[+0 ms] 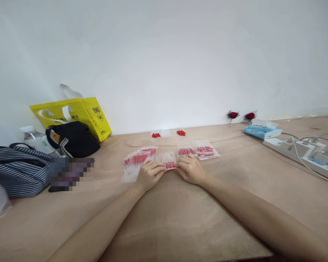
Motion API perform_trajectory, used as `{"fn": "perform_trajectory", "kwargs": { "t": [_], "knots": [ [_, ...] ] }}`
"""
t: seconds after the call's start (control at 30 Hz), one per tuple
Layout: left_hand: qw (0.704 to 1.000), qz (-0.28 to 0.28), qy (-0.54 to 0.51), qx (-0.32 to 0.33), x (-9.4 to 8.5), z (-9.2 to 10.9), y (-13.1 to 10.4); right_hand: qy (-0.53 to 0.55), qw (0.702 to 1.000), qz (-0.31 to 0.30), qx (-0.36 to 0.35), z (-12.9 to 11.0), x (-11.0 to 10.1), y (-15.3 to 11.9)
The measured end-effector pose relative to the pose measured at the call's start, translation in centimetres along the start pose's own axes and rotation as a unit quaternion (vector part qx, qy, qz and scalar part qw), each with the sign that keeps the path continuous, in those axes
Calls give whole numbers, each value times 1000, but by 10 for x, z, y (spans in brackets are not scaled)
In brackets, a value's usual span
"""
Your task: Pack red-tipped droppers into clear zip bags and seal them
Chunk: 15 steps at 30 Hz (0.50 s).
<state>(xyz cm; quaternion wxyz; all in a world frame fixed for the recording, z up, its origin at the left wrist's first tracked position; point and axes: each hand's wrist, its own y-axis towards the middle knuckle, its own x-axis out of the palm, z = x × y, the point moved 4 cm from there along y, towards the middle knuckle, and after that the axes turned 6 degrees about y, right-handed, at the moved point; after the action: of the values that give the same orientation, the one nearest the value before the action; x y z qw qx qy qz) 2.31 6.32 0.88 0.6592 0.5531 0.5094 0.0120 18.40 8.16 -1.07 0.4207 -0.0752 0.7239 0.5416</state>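
From the head view, the one view we have, we look down at a small clear bag lying on the wooden surface, in the middle, between our two hands. Our left hand has its fingers drawn together, pinching the bag's near left edge; our right hand does the same at the near right edge, fingers bent and close together.

We judge the bag very light and limp — thin film that should crease easily and may slide a little under dry fingers. The pieces inside look firmer, and could roll if the bag were tipped. The near corners seem the best hold, since they keep the film taut without pressing on the contents.

As for looks, the bag is see-through and slightly milky, with a short row of small red pieces along its near end; what they are is too small to tell. Similar filled bags lie around it: an overlapping group just beside our left hand, a right-hand group beyond our right — and, near the wall, two further clusters of red pieces.
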Motion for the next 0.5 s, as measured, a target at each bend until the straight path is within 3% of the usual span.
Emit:
{"fn": "perform_trajectory", "kwargs": {
  "t": [0.5],
  "knots": [
    [1000, -3, -11, 22, 3, 8, 0, -60, 995, 29, -75, -24, 3, 10]
  ]
}}
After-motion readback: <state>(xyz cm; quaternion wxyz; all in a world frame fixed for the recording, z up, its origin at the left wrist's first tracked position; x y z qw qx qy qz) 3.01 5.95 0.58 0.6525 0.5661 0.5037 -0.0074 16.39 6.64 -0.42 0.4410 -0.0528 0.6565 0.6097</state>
